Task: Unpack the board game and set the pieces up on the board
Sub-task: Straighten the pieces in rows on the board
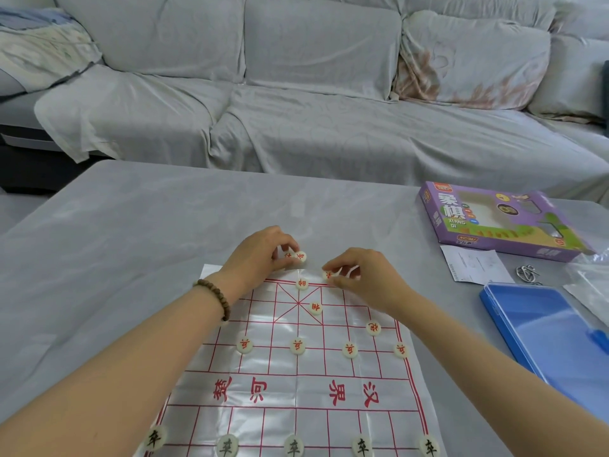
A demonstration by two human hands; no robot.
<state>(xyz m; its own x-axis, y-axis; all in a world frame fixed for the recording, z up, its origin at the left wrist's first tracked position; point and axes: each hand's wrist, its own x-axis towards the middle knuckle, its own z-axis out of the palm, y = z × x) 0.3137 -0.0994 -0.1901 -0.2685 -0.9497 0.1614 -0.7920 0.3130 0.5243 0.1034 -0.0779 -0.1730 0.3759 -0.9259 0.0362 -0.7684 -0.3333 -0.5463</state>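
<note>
A glossy white board sheet [296, 384] with red grid lines lies on the grey table. Several round cream pieces with red characters stand on its far half, for example one [315, 308] inside the crossed square. Dark-lettered pieces such as one [293, 445] line the near edge. My left hand [263, 253], with a bead bracelet at the wrist, pinches red-lettered pieces [298, 257] just beyond the board's far edge. My right hand [359, 275] pinches another red-lettered piece [328, 275] at the far edge line.
A purple game box [494, 222] lies at the table's far right, with a paper slip [474, 265] and a metal ring puzzle [527, 273] before it. A blue plastic case [547, 331] and a clear bag [590, 278] sit at right. A covered sofa [313, 94] stands behind.
</note>
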